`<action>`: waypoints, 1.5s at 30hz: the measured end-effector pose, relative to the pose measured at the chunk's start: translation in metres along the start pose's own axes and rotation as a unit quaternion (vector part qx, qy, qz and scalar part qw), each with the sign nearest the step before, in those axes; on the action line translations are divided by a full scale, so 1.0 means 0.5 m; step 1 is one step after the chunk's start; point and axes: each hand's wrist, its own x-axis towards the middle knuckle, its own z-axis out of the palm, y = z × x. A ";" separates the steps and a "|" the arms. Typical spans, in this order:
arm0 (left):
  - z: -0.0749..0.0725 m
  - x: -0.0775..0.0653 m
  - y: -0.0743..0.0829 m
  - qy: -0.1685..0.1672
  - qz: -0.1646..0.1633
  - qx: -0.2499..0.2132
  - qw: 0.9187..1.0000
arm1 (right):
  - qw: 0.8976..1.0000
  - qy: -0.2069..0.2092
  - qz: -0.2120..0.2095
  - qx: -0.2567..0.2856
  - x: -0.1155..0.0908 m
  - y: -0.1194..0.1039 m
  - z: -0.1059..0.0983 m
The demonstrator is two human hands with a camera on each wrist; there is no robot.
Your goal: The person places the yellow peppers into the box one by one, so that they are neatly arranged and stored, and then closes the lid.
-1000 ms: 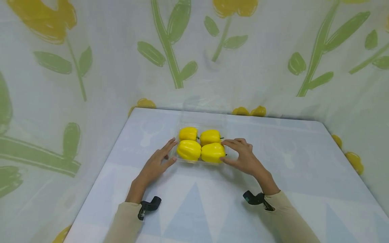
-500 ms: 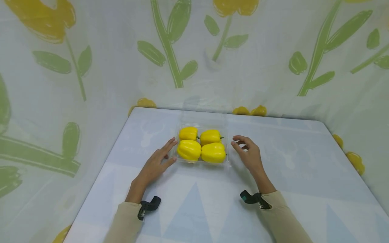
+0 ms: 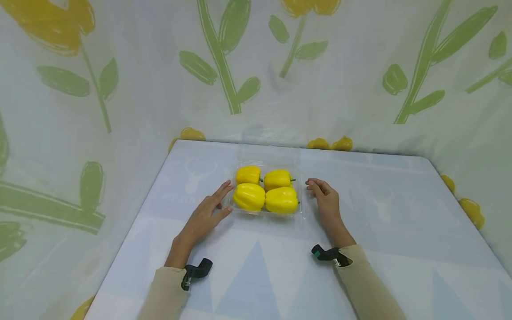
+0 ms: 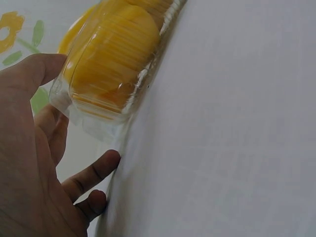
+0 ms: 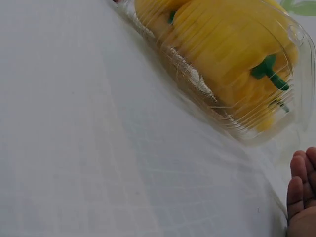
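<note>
Several yellow bell peppers point(image 3: 282, 200) with green stems lie in two rows in a clear plastic clamshell box point(image 4: 101, 106). Its transparent lid point(image 3: 268, 153) is raised at the back. At the box's left side is my left hand point(image 3: 206, 215), fingers spread; in the left wrist view its thumb point(image 4: 47, 66) touches the rim. Just off the box's right side, my right hand point(image 3: 326, 200) holds nothing, its fingers loosely bent. Only some of its fingers point(image 5: 298, 190) show at the edge of the right wrist view, apart from the box.
The box stands on a table point(image 3: 384, 249) covered with a pale patterned cloth, towards its back edge. A curtain point(image 3: 336, 98) with printed yellow flowers and green stems hangs behind and at the sides.
My right hand has let go of the front right bell pepper and drawn back to the right of the box. My left hand has stayed at the box's left side.
</note>
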 end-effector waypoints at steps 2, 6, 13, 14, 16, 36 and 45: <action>-0.002 0.000 0.001 0.000 -0.001 0.000 1.000 | 1.000 0.000 -0.005 -0.002 0.006 0.003 0.003; -0.004 0.000 -0.002 0.000 -0.006 0.005 1.000 | 1.000 -0.006 -0.004 0.002 0.019 0.005 0.011; 0.000 -0.005 -0.007 0.006 -0.004 -0.003 1.000 | 1.000 -0.010 -0.009 0.012 0.040 0.013 0.022; 0.000 -0.007 -0.007 0.006 -0.003 -0.003 1.000 | 1.000 -0.010 -0.010 0.013 0.043 0.014 0.023; -0.002 -0.009 -0.006 0.009 -0.002 -0.003 1.000 | 1.000 -0.012 -0.012 0.011 0.049 0.014 0.027; 0.000 -0.003 -0.008 0.009 -0.002 -0.006 1.000 | 1.000 -0.013 -0.011 0.020 0.115 0.012 0.047; 0.004 0.002 -0.001 0.005 -0.014 -0.002 1.000 | 0.999 -0.019 -0.013 0.024 0.125 0.012 0.043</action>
